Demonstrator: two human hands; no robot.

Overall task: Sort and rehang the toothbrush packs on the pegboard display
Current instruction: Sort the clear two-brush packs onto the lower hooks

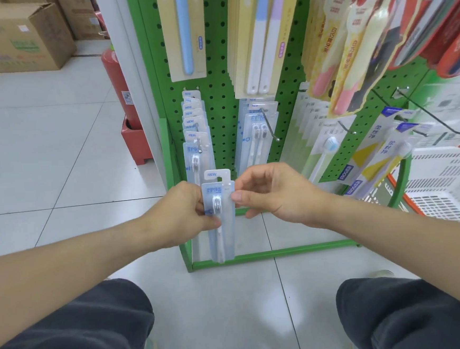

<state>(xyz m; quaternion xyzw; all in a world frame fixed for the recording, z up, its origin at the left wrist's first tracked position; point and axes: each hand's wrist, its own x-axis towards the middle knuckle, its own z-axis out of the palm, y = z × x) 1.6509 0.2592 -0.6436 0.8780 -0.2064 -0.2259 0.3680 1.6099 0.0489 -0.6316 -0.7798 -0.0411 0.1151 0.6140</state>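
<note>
A clear toothbrush pack [221, 222] with a white "NEW" hang tab is held upright low in front of the green pegboard [220, 114]. My left hand [190, 207] pinches its left edge at the brush head. My right hand [269, 193] pinches its right edge with thumb and forefinger. Just behind it, several identical packs [194, 127] hang in a row on a peg at the lower left of the board. A second row of twin-brush packs [258, 133] hangs on the middle peg, whose metal tip sticks out.
Taller cream packs [184, 32] and red and yellow packs [355, 35] hang above and to the right. A white plastic basket [450, 184] sits at the right. A red fire extinguisher [118, 81] and cardboard boxes [17, 37] stand on the left floor. My knees are at the bottom.
</note>
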